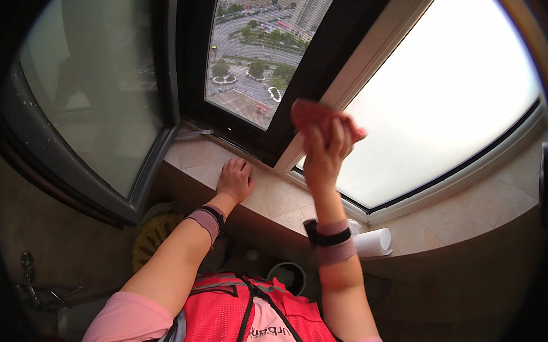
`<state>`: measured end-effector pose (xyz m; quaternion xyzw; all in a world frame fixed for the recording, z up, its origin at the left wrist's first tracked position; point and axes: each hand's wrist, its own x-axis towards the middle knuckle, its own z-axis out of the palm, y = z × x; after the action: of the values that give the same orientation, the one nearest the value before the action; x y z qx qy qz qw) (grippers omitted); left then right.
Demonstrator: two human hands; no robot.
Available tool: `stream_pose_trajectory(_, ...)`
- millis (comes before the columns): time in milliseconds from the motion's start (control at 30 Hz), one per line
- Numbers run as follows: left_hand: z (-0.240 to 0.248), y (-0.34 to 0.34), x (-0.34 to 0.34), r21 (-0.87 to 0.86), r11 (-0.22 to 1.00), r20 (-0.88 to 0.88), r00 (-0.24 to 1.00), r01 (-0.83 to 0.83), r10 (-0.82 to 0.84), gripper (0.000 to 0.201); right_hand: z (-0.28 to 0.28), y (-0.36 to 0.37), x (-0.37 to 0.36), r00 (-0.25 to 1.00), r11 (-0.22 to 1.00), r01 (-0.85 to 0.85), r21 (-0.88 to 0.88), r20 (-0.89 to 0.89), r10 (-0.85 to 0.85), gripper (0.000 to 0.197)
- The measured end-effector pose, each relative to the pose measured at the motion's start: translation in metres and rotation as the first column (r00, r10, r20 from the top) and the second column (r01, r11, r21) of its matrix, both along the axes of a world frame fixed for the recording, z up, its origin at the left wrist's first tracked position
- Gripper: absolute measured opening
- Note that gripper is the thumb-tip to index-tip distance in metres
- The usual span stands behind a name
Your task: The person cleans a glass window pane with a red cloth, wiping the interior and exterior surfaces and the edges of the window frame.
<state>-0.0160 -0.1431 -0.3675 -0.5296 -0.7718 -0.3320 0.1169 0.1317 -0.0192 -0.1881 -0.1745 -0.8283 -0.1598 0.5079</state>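
Observation:
My right hand [328,143] is raised in front of the window frame, its fingers closed around a crumpled red cloth [315,112]. The cloth is a little blurred and lies against or just before the light frame post [343,92] between the dark-framed window and the bright pane. My left hand [235,180] rests on the tiled windowsill [282,198] with its fingers curled in, and nothing shows in it. Both wrists wear dark bands.
At left a frosted window sash [95,104] stands swung inward, a metal stay [194,133] near its lower corner. A white roll [373,242] lies on the sill by my right forearm. Below are a bucket [287,277] and a yellowish patterned object [154,233].

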Motion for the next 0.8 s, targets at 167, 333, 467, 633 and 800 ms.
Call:
stream_pose_trajectory(167,0.001,0.005,0.002,0.065,0.998,0.009,1.000,-0.013,0.013,0.022,-0.072,-0.011,0.009,0.995,0.983,0.016,-0.181,0.101,0.002,0.044)
stream_pose_trajectory(333,0.005,0.004,0.000,-0.004,1.000,0.018,1.000,0.016,-0.016,0.026,-0.122,-0.011,0.022,0.964,0.971,0.056,-0.232,0.265,0.007,0.035)
stream_pose_trajectory(467,0.001,0.000,0.000,-0.012,1.000,0.022,1.000,0.015,-0.015,0.026,-0.135,-0.024,0.029,0.914,0.960,0.125,-0.252,0.405,-0.012,0.028)
stream_pose_trajectory(633,-0.010,0.002,-0.002,-0.052,0.999,0.048,0.999,0.008,-0.005,0.031,-0.092,-0.004,0.045,0.918,0.528,-0.128,-0.840,0.102,0.384,0.038)
stream_pose_trajectory(800,-0.009,0.008,-0.003,0.015,1.000,0.000,1.000,0.008,-0.008,0.025,0.084,0.007,0.060,0.940,0.806,-0.341,-0.483,-0.161,0.301,0.050)
